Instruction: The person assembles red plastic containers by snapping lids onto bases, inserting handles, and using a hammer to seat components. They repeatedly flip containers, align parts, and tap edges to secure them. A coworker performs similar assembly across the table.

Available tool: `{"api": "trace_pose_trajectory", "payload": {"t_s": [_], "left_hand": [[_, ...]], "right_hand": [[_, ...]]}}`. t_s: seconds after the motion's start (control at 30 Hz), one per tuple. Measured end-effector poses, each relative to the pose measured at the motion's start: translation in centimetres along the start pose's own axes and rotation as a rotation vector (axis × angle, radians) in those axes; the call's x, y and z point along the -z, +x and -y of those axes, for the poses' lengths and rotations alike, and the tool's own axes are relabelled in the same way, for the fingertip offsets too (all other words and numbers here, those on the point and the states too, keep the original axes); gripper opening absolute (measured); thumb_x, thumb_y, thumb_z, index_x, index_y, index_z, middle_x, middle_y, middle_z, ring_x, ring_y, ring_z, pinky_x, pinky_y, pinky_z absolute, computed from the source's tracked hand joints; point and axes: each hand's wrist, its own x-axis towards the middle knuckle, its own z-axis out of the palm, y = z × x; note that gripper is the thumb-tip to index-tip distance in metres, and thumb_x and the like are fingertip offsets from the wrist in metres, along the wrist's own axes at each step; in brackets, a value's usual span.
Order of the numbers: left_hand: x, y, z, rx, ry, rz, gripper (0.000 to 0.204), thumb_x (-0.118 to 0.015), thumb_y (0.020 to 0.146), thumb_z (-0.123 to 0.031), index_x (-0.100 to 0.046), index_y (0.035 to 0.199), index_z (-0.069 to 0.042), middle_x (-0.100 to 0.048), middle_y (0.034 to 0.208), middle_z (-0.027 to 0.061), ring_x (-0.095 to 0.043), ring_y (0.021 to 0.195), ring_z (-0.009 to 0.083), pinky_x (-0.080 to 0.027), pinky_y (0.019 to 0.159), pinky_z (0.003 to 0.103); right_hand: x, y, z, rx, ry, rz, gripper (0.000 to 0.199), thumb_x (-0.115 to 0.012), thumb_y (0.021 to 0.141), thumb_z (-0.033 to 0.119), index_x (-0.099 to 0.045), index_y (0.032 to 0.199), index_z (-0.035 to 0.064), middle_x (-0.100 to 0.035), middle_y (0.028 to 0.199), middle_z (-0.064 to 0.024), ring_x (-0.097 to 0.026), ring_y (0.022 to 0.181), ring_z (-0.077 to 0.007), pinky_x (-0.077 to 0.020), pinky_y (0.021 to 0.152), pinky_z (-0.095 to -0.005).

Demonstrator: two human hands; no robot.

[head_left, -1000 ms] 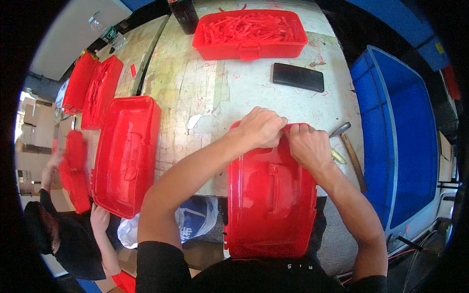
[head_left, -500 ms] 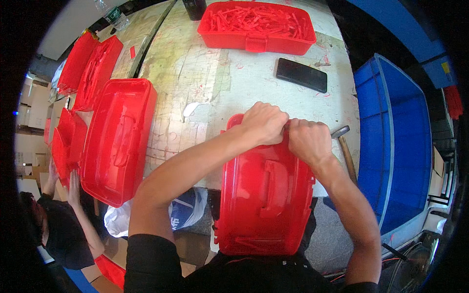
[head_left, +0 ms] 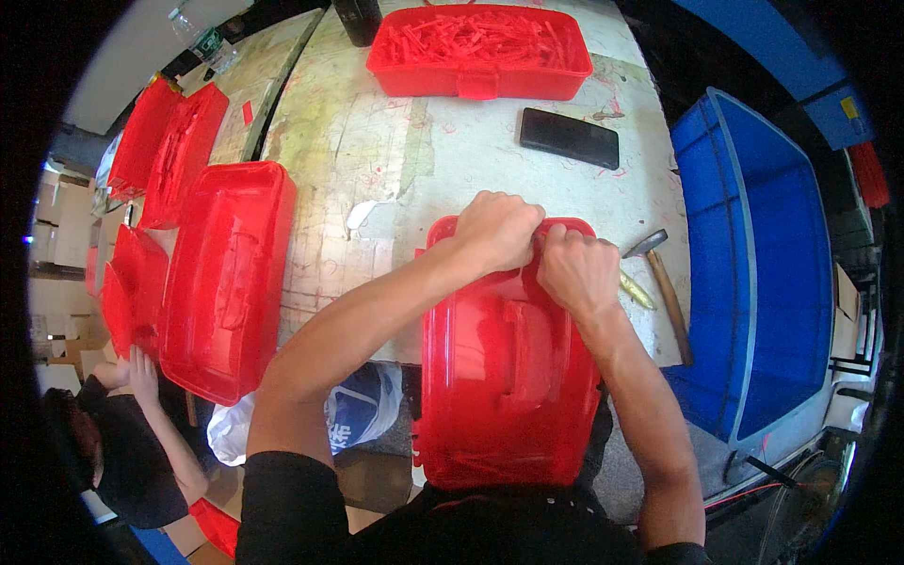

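Note:
A red plastic toolbox lid or shell (head_left: 461, 395) with a moulded handle recess lies between the table edge and my body, its far end on the table. Both my fists are at that far end, close together, knuckles up. My left hand (head_left: 504, 231) is closed over the middle of the far part. Just right of it and slightly nearer, my right hand (head_left: 579, 270) is closed too. What the fingers pinch is hidden under the knuckles. Beside my right hand lie a hammer (head_left: 670, 306) and a yellow-green handle-like piece (head_left: 637, 291).
A red bin (head_left: 476, 83) of red strips stands at the far side, near a black phone (head_left: 569, 139). An open red shell (head_left: 224, 282) lies left, beside a co-worker's hands (head_left: 141, 375) and more red parts. A large blue crate (head_left: 736, 273) stands right.
Both fists have shifted slightly left, still closed at the far end of the red shell. The yellow-green piece beside the hammer now shows. The whole view has moved a little.

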Motion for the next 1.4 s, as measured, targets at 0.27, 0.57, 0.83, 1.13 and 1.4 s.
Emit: {"api": "trace_pose_trajectory", "payload": {"t_s": [0.27,0.57,0.83,1.13,1.4], "left_hand": [[0.1,-0.2,-0.3,-0.019,-0.009,0.011,0.019,-0.067,0.074,-0.014,-0.068,0.089,-0.003,-0.068,0.074,0.0234,-0.068,0.073,0.0418,-0.053,0.067,0.052],[3.0,-2.1,0.0,-0.237,0.014,-0.286,0.047,-0.073,0.082,-0.023,-0.061,0.123,-0.003,-0.067,0.111,0.0231,-0.064,0.105,0.0394,-0.052,0.091,0.045],[2.8,-27.1,-0.9,0.741,-0.627,-0.677,0.034,-0.061,0.094,-0.011,-0.060,0.126,0.000,-0.065,0.124,0.0141,-0.059,0.120,0.0260,-0.043,0.104,0.037],[-0.9,-34.3,-9.3,0.869,-0.975,-1.007,0.087,-0.075,0.076,-0.010,-0.033,0.152,0.000,-0.042,0.150,0.0147,-0.041,0.138,0.0275,-0.031,0.115,0.041],[19.9,-25.3,-9.3,0.154,-0.346,-0.633,0.070,-0.057,0.076,-0.006,-0.046,0.145,0.002,-0.057,0.136,0.0200,-0.059,0.124,0.0297,-0.047,0.106,0.039]], "right_hand": [[1.7,0.1,-1.1,0.002,0.058,-0.012,0.022,-0.071,0.084,0.024,-0.057,0.084,0.0057,-0.059,0.086,-0.0113,-0.065,0.078,-0.0265,-0.0556,0.061,-0.0384],[1.8,1.2,-2.5,0.102,0.151,0.064,0.018,-0.069,0.084,0.021,-0.060,0.089,0.0065,-0.055,0.095,-0.0114,-0.063,0.089,-0.0267,-0.0571,0.063,-0.0384],[2.1,-2.0,-5.0,0.024,0.226,0.062,0.019,-0.066,0.089,0.025,-0.062,0.088,0.0065,-0.060,0.092,-0.0131,-0.067,0.080,-0.0306,-0.0565,0.060,-0.0414],[1.8,-11.0,-2.6,-0.340,0.730,-0.079,0.019,-0.060,0.095,0.017,-0.057,0.088,-0.0003,-0.059,0.086,-0.0226,-0.061,0.072,-0.0449,-0.0501,0.060,-0.0513],[1.8,-18.7,-0.1,-0.574,1.308,0.379,0.025,-0.052,0.102,0.022,-0.057,0.105,-0.0023,-0.065,0.094,-0.0283,-0.065,0.091,-0.0447,-0.0513,0.074,-0.0463]]}}
